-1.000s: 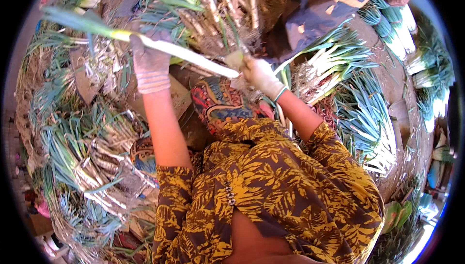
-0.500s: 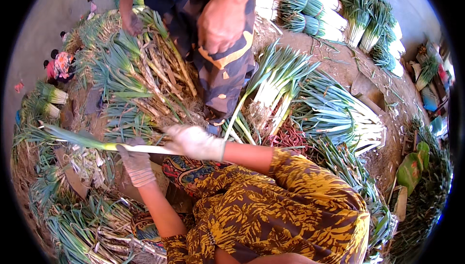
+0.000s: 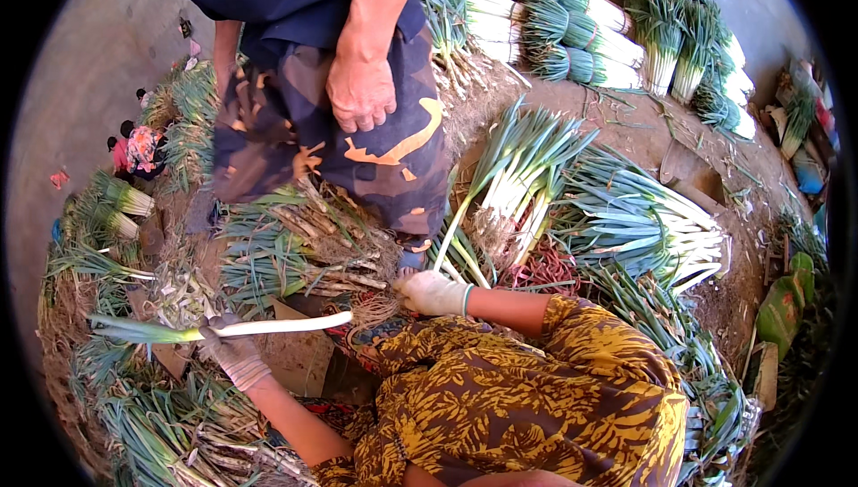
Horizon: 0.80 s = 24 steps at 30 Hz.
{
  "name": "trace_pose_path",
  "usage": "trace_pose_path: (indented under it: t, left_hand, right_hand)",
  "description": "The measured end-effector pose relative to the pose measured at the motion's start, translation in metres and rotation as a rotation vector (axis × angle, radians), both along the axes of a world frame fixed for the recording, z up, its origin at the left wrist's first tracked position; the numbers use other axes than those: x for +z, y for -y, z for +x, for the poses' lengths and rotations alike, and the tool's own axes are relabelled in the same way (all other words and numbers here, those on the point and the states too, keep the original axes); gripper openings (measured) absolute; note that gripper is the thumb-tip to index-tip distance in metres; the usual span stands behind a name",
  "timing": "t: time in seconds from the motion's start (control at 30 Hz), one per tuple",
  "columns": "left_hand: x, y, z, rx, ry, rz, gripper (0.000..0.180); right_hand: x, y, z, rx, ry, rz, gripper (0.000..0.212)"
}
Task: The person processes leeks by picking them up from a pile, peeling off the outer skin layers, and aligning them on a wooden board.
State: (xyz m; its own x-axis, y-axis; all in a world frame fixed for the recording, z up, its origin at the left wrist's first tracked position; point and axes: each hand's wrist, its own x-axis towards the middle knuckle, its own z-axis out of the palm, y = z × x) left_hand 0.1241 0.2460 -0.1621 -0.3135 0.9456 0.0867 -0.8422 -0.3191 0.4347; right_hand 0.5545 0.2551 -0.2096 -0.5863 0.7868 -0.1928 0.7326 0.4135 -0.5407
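Observation:
My left hand point(image 3: 234, 351), in a greyish glove, is closed around a green onion point(image 3: 281, 323). Its green leaves point(image 3: 134, 329) point left, and its bare white stalk reaches right, nearly level. My right hand point(image 3: 433, 293), in a white glove, is apart from the stalk, with fingers curled; what they hold, if anything, I cannot make out. A tangle of brown roots point(image 3: 369, 309) lies between the white tip and that hand. Beyond my hands is a heap of unpeeled green onions point(image 3: 304, 241). To the right lie a cleaned pile point(image 3: 657, 214) and red ties point(image 3: 548, 268).
A person in camouflage trousers point(image 3: 357, 161) stands just ahead, one bare hand point(image 3: 361, 94) hanging down. Tied bundles point(image 3: 590, 36) line the far right. More unpeeled onions point(image 3: 192, 429) lie at lower left, near peeled scraps point(image 3: 183, 299). Other people point(image 3: 143, 147) are far left.
My right hand has left the stalk and moved right. My left hand still holds the onion, now slightly lower. The standing person has straightened, and their far hand has come off the heap.

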Motion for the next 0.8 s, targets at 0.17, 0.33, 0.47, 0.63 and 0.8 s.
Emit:
trace_pose_path:
  t: [0.17,0.33,0.47,0.63,0.8]
  left_hand:
    - [0.010,-0.002,0.046,0.139,-0.152,-0.085,0.035]
    - [0.022,-0.011,0.087,0.069,-0.087,-0.051,0.037]
    - [0.028,-0.003,0.092,-0.180,0.097,0.112,0.043]
    - [0.047,0.006,0.095,-0.390,0.095,0.351,0.048]
    - [0.068,0.016,0.097,-0.394,0.064,0.484,0.058]
  right_hand:
    - [0.076,-0.004,-0.027,0.132,-0.496,0.358,0.050]
    - [0.074,0.034,-0.077,0.127,-0.185,0.520,0.067]
    - [0.042,0.018,-0.083,0.173,-0.374,0.080,0.039]
    - [0.054,0.015,-0.071,0.346,-0.545,-1.019,0.021]
    - [0.056,0.009,-0.054,0.334,-0.697,-1.391,0.029]
